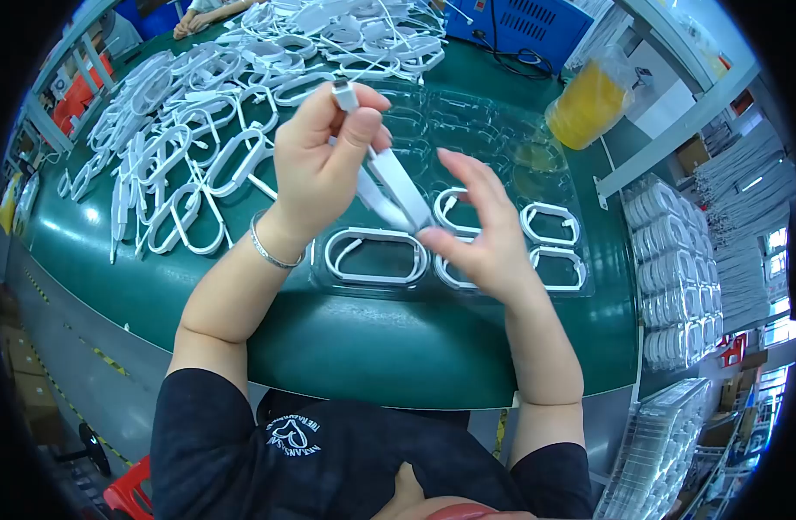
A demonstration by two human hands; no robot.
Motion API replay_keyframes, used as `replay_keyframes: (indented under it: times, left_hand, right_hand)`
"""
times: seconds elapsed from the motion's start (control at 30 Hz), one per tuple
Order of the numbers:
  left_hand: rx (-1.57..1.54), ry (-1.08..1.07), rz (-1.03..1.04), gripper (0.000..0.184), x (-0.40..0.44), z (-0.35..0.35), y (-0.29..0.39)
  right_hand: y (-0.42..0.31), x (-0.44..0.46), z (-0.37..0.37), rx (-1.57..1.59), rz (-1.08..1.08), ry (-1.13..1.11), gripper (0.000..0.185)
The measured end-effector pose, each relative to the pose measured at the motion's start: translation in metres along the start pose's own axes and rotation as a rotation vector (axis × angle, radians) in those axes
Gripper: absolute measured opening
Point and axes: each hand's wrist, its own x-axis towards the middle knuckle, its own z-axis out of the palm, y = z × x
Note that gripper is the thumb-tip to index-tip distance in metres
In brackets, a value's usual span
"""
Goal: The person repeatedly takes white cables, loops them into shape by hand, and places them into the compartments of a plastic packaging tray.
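Note:
My left hand (320,169) is closed on a coiled white USB cable (400,186), raised over the table. Its metal-tipped plug (345,94) sticks up between thumb and fingers, and the flat white loop hangs down to the right. Beside the lower end of the loop is my right hand (489,234), fingers spread. Its thumb tip overlaps that end; whether it presses there I cannot tell. Below both hands lies a clear plastic tray (493,130) with several coiled white cables (376,257) in its front slots.
A large heap of white coiled cables (199,113) covers the table's left and back. A blue machine (524,30) and a yellow roll in plastic (588,102) stand at the back right. Filled trays (671,260) are stacked right of the table. Another person's hands (199,19) rest at the far edge.

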Motion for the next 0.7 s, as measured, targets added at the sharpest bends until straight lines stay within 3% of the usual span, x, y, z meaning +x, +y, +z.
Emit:
replay_keyframes:
  times: [0.13,0.23,0.3,0.33,0.37,0.4,0.43,0.47,0.53,0.6,0.7]
  left_hand:
    - [-0.039,-0.141,-0.099,0.02,-0.011,0.015,0.006]
    - [0.103,-0.117,-0.064,0.02,-0.012,0.017,-0.005]
    - [0.022,-0.088,-0.169,0.019,-0.016,0.026,-0.004]
    - [-0.126,0.0,-0.331,0.018,-0.018,0.032,-0.001]
    - [-0.274,0.091,-0.495,0.017,-0.021,0.035,0.002]
    - [-0.27,0.087,-0.493,0.017,-0.02,0.034,0.007]
    - [-0.452,0.139,-0.681,0.016,-0.018,0.032,0.014]
    - [-0.635,0.191,-0.869,0.017,-0.017,0.031,0.019]
    - [-0.657,0.132,-0.853,0.02,-0.02,0.03,0.021]
    - [-0.531,0.079,-0.508,0.02,-0.026,0.036,0.028]
    - [-0.485,0.075,-0.494,0.017,-0.025,0.036,0.031]
  right_hand:
    - [-0.014,-0.008,0.022,0.092,0.005,0.053,0.064]
    - [-0.003,-0.01,0.031,0.435,0.209,0.235,0.037]
    - [0.004,-0.009,0.028,0.269,0.17,0.362,0.033]
    - [0.004,-0.009,0.024,0.056,0.084,0.405,0.03]
    - [0.003,-0.009,0.025,0.06,0.086,0.407,0.03]
    - [0.003,-0.009,0.026,-0.031,-0.05,0.473,0.03]
    - [0.003,-0.008,0.027,-0.123,-0.185,0.538,0.031]
    - [0.003,-0.008,0.026,-0.121,-0.185,0.542,0.031]
    - [0.004,-0.006,0.023,-0.299,-0.362,0.568,0.033]
    - [0.005,-0.006,0.023,-0.265,-0.32,0.571,0.038]
    - [0.011,-0.004,0.02,-0.263,-0.311,0.579,0.043]
